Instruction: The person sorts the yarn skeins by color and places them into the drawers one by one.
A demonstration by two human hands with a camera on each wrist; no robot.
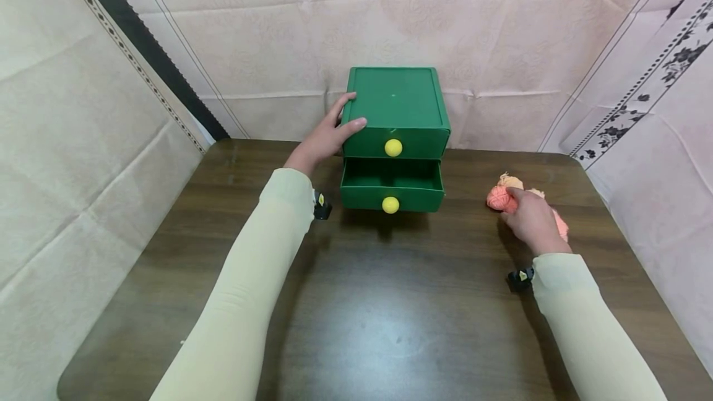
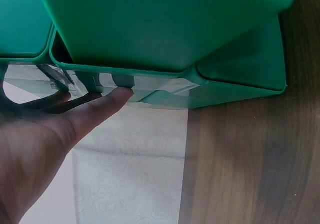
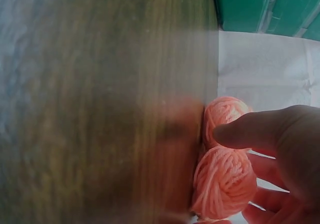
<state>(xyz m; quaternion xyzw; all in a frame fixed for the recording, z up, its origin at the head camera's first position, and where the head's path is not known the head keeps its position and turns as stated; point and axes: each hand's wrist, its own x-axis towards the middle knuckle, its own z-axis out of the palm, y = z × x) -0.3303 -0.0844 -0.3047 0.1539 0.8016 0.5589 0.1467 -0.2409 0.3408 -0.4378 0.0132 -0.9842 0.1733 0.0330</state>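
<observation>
The left hand (image 1: 325, 132) lay straight-fingered against the green drawer unit (image 1: 395, 99). The right hand (image 1: 531, 216) grasped pink yarn (image 3: 224, 183); gentle, even pressure appeared advisable.

There are one table (image 1: 367, 314), one green cabinet (image 1: 394, 101), two yellow knobs (image 1: 393, 148) and at least two yarn balls (image 3: 224, 186).

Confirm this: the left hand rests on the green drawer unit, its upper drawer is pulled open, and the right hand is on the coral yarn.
One thing is wrong: the head view shows the lower drawer pulled open, while the upper drawer is closed. The left hand does rest on the green drawer unit, and the right hand is on the coral yarn.
</observation>
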